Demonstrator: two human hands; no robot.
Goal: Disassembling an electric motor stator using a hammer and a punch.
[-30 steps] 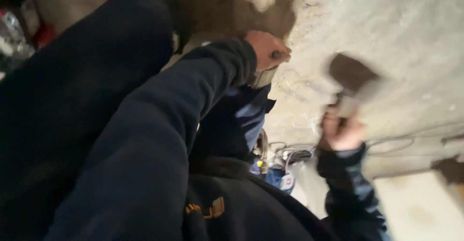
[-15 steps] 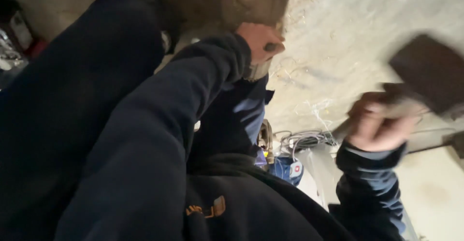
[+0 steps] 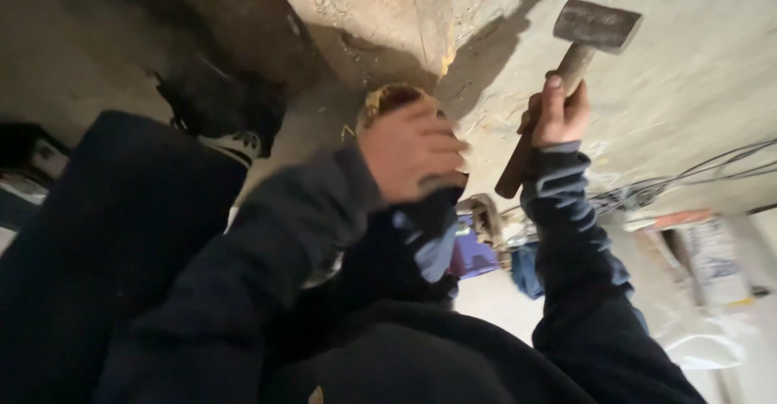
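Note:
My right hand (image 3: 558,112) is closed around the wooden handle of a hammer (image 3: 597,25). Its dark steel head is raised, up near the rough grey concrete surface (image 3: 696,80). My left hand (image 3: 413,153) is blurred, with its fingers curled around a dark tool (image 3: 443,182), of which only a bit shows under the fist. It sits just below a ragged hole with a yellowish rim (image 3: 395,96) in the concrete. Both arms wear dark blue sleeves.
A black shoe with a white sole (image 3: 235,125) stands left of the hole. Cables (image 3: 672,181) run along the concrete on the right. A blue and purple object (image 3: 473,254) lies between my arms. Printed sacks (image 3: 712,258) and a white bag (image 3: 696,335) lie at the right.
My right hand swung the hammer out to the right and then up, so its head now points up and is sharp. My left hand stays by the hole; the view has shifted.

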